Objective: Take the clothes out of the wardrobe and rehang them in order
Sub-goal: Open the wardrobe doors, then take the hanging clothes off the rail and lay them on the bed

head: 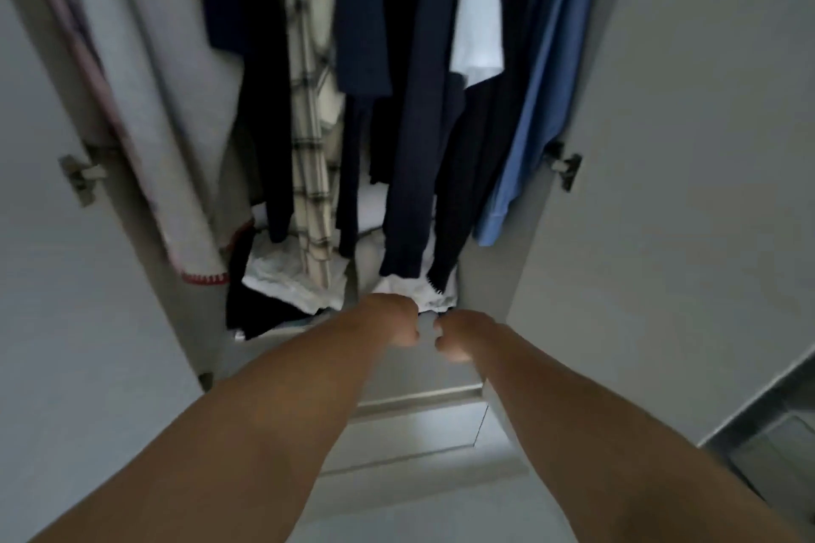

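Clothes hang in the open wardrobe while our two hands reach low toward its floor.

Going left to right, we see a pale grey garment with a red-stitched hem (176, 172) at the far left, a dark navy piece (260, 110), a cream checked shirt (311, 154), more navy garments (414, 137), a white top (478, 13) and a blue shirt (533, 110) at the right, all hanging between the two open wardrobe doors (688, 145). Crumpled white cloth (286, 282) and dark fabric lie heaped on the wardrobe floor beneath them. Our left hand (394, 322) and right hand (456, 335) sit just beside each other at the near edge of that heap, fingers curled under; blur keeps us from telling whether they grip anything.
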